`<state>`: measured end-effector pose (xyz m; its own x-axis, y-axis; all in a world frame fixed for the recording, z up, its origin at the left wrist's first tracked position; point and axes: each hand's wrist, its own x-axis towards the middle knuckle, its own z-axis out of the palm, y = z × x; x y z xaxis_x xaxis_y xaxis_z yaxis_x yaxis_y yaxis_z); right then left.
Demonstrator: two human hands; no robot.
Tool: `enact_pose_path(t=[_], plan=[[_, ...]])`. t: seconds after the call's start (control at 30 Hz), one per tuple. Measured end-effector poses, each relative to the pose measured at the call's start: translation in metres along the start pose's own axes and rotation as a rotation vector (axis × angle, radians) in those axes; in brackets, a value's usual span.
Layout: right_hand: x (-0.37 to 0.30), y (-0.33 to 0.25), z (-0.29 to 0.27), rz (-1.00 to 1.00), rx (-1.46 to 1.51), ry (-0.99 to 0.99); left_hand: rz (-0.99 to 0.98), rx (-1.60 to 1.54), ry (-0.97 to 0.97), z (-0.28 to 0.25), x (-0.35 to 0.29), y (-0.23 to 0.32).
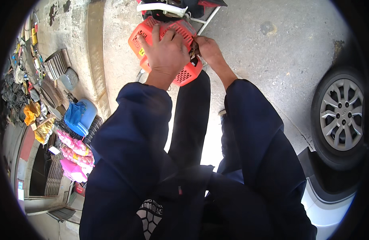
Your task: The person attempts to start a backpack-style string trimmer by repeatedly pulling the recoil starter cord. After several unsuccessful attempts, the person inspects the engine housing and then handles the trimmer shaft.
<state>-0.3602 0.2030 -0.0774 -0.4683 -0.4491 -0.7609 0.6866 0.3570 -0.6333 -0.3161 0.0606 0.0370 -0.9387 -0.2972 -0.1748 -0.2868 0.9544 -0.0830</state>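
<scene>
A machine with a red-orange vented plastic housing [187, 75] is in front of me, at the top of the head view. My left hand [168, 51] lies palm down over the housing with its fingers spread across the vents. At the housing's right side, my right hand [208, 49] has its fingers closed at small dark and metallic parts [194, 55]. What those fingers hold is hidden. Beyond the housing are a white curved part [162, 8] and a white tubular frame [208, 20].
On the right stands a white car, its wheel [341, 114] near me. At the left are a blue plastic tub [87, 116], pink bags [74, 150], a metal dustpan-like piece [57, 64] and piled tools. A raised concrete edge [95, 48] runs alongside.
</scene>
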Motion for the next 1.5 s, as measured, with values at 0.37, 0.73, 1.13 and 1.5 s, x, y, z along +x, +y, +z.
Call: enact_pose_path(t=[0.37,0.73,1.13,1.5], plan=[[-0.039,-0.024,-0.034,-0.230,-0.250,-0.249,-0.014,-0.011,0.037,0.000,0.002,0.002],[-0.034,-0.023,-0.032,-0.220,-0.433,-0.327,-0.009,0.007,0.037,-0.004,0.001,0.003],[-0.023,-0.021,-0.032,-0.077,-0.248,-0.202,-0.003,0.028,0.037,-0.003,0.002,0.002],[-0.011,-0.019,-0.013,0.028,-0.212,-0.046,0.001,0.042,0.029,-0.003,0.001,0.004]])
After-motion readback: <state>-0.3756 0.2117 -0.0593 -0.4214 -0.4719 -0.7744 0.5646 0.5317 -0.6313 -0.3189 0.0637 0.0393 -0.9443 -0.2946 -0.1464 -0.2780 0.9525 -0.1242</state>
